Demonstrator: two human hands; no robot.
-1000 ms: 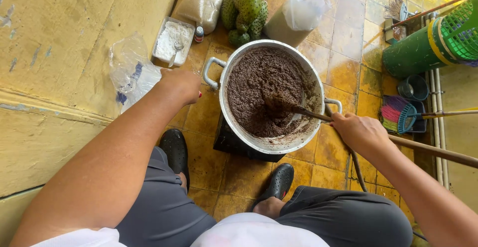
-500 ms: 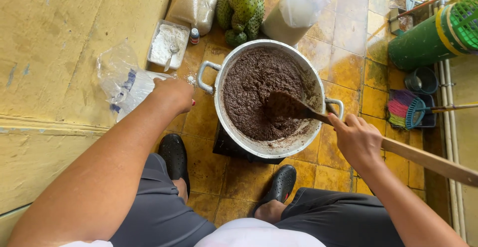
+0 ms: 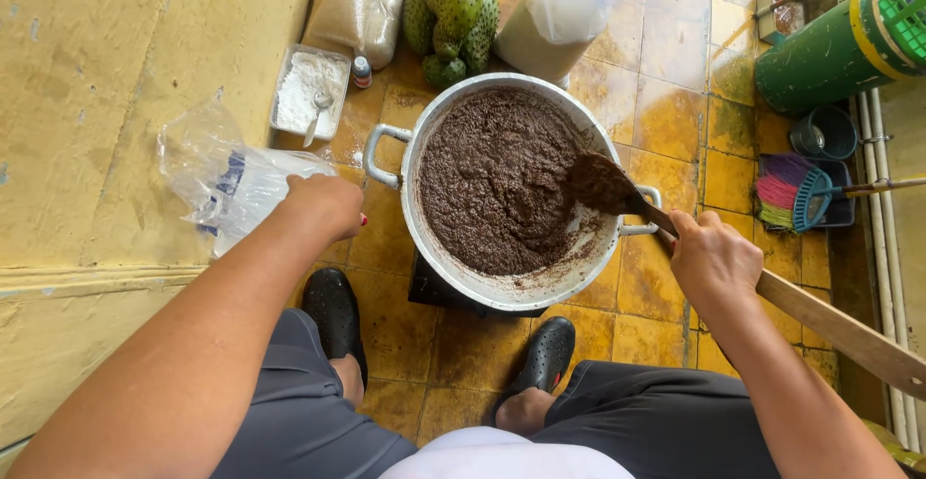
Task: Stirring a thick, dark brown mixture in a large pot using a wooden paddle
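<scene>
A big metal pot (image 3: 415, 211) with two handles stands on a dark burner between my feet, full of a thick dark brown mash (image 3: 492, 180). My right hand (image 3: 712, 259) grips the long wooden paddle (image 3: 820, 320); its mash-coated blade (image 3: 600, 184) is lifted at the pot's right side. My left hand (image 3: 326, 204) is closed on a clear plastic bag (image 3: 227, 180) with white contents, left of the pot by the yellow wall.
Behind the pot lie green spiky fruits (image 3: 453, 11), a white tray of powder with a spoon (image 3: 309, 93), a small bottle (image 3: 362, 71) and filled plastic bags (image 3: 564, 16). At right are a green cylinder (image 3: 830, 50), a colourful broom (image 3: 796, 194) and pipes.
The paddle blade has risen out of the mash toward the pot's right rim. My left hand left the pot handle and took hold of the plastic bag.
</scene>
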